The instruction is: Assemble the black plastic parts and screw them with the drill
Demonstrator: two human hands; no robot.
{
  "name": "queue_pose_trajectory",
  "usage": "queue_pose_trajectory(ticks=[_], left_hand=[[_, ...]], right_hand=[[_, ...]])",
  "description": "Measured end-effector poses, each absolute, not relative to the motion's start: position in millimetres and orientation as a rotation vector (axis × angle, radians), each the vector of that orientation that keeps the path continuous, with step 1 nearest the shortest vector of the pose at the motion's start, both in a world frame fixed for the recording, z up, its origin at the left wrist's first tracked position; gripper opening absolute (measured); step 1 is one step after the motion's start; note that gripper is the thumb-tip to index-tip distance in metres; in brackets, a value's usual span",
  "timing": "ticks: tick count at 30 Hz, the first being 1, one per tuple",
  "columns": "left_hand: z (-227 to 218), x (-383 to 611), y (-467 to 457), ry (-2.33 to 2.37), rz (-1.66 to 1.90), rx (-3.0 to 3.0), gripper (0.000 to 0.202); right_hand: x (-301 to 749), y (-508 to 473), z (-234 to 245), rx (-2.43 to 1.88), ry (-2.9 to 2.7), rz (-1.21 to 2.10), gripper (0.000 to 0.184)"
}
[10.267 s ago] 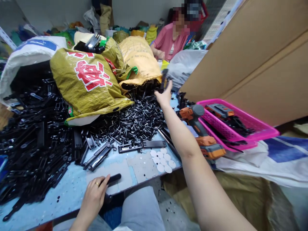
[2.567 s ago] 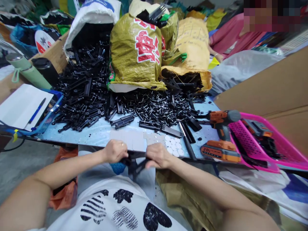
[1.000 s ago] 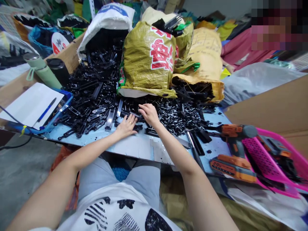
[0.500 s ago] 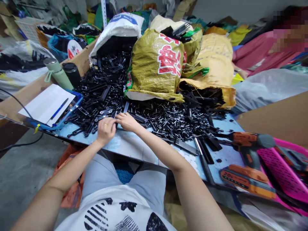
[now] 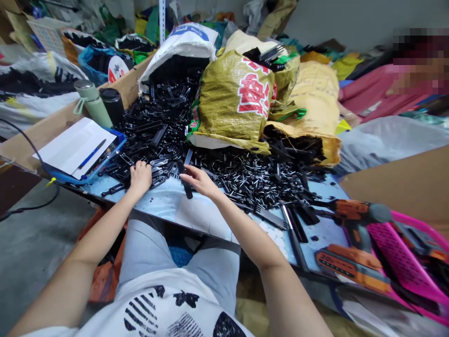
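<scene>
My right hand (image 5: 199, 181) pinches a flat black bar (image 5: 187, 186) between thumb and fingers, close to the front edge of the table. The bar stands nearly straight up and down in view. My left hand (image 5: 141, 179) is curled over the near edge of a heap of black linkage parts (image 5: 159, 133). Its fingertips dip among the pieces, so whatever they grip is hidden. Right of the bar lies a second heap of small black parts with silvery pins (image 5: 252, 178).
Large sacks (image 5: 233, 100) stand behind the heaps. At left are a blue tray (image 5: 122, 139) with paper and pen, a green bottle (image 5: 93, 105) and a black cup (image 5: 112, 105). At right lie a cordless drill (image 5: 358, 215) and a pink basket (image 5: 403, 252). A person in pink (image 5: 372, 89) is beyond.
My hands, close together before, have parted. The left has moved left into the linkage heap; the right has shifted slightly right with the black bar. The view has shifted slightly.
</scene>
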State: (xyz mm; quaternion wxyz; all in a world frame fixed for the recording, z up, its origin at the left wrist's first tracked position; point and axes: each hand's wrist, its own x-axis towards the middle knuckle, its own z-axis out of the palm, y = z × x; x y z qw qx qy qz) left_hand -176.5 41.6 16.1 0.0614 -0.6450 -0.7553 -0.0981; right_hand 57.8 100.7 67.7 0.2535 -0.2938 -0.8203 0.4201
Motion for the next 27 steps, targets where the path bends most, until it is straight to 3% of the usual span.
queue_pose_trajectory(ticks=[3, 6, 9, 11, 15, 17, 23, 27], left_hand=[[15.5, -177.9, 41.9, -2.268, -0.356, -1.921, 0.027], [26.5, -170.7, 27.8, -2.129, -0.68, -1.914, 0.027], [44.0, -149.8, 10.4, -1.885, -1.006, -2.006, 0.023], [50.6, -129.2, 3.3, -1.756, -1.076, -2.063, 0.026], [38.9, -80.4, 3.7, -1.611, -0.772, -2.241, 0.042], [25.5, -59.0, 7.1, -1.574, -0.551, -2.385, 0.046], [-2.4, -40.5, 8.8, -1.362, -0.35, -2.768, 0.044], [1.1, -42.2, 2.7, -1.78, -0.359, -2.671, 0.04]], right_hand=[[83.2, 89.7, 52.5, -0.869, -1.869, 1.537, 0.042], [104.8, 76.9, 41.5, -0.888, -1.652, 1.673, 0.037], [121.7, 65.2, 35.7, -0.893, -1.666, 1.555, 0.037], [132.0, 57.9, 31.5, -0.972, -1.818, 1.258, 0.04], [151.8, 34.0, 14.6, -1.239, -2.211, 0.463, 0.041], [160.1, 16.4, 3.0, -1.26, -2.39, 0.286, 0.042], [168.5, -8.4, -15.0, -1.207, -2.546, 0.282, 0.042], [164.1, 10.2, -13.0, -1.299, -2.489, 0.477, 0.046]])
